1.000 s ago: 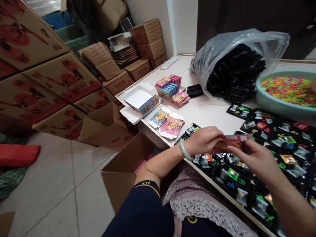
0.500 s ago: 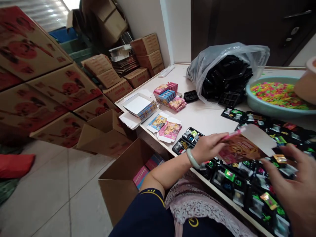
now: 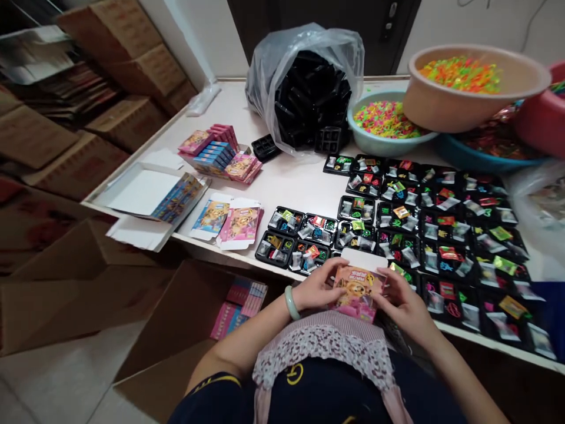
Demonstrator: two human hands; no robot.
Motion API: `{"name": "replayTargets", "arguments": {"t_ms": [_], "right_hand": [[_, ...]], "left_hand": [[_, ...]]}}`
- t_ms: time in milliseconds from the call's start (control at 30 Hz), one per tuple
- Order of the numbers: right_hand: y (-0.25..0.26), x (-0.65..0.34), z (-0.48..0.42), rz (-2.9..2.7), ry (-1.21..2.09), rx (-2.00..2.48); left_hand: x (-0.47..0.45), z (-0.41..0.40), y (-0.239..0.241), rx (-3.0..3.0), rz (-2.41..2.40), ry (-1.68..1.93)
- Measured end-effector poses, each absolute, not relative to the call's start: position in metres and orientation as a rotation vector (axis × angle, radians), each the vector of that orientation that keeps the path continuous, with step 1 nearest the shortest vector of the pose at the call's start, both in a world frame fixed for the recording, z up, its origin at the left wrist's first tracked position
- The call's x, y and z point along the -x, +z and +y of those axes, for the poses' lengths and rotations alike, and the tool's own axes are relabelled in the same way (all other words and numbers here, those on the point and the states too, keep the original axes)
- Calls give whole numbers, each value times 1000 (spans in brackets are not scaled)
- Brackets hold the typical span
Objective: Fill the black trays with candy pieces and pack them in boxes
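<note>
A pink and orange printed carton (image 3: 356, 290) with a raised white flap is held close to my body, at the table's front edge. My left hand (image 3: 318, 286), with a pale bangle at the wrist, grips its left side, thumb across the printed face. On the carton's right side my right hand (image 3: 402, 300) holds on with thumb and fingers. Beyond the hands lie rows of black compartment trays (image 3: 399, 221) filled with small wrapped pieces and bright bits. Flattened pink (image 3: 241, 224) and blue cartons (image 3: 212, 217) rest left of the trays.
Pink and blue boxes (image 3: 216, 154) are stacked near an open display box (image 3: 145, 191). Behind them stands a clear bag of black trays (image 3: 309, 100). Basins (image 3: 468, 88) of colourful bits fill the back right. An open cardboard box (image 3: 172, 330) on the floor holds packed cartons.
My view has swung to the right. The right hand, apart from the carton before, now grips it, and the carton has come in close to my body with its printed face up.
</note>
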State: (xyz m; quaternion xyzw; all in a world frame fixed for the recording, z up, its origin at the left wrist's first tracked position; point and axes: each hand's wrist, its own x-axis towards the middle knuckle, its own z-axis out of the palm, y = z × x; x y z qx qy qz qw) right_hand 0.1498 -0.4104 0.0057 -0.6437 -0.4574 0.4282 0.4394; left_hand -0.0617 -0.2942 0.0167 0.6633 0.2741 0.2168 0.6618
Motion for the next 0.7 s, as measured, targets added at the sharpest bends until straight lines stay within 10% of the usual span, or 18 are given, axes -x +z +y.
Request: {"name": "replayTargets", "arguments": {"t_ms": [700], "right_hand": [[16,-150,-388,-1032,1147,1556]], "left_hand": [[35,-292,18,-1552,815,609]]}}
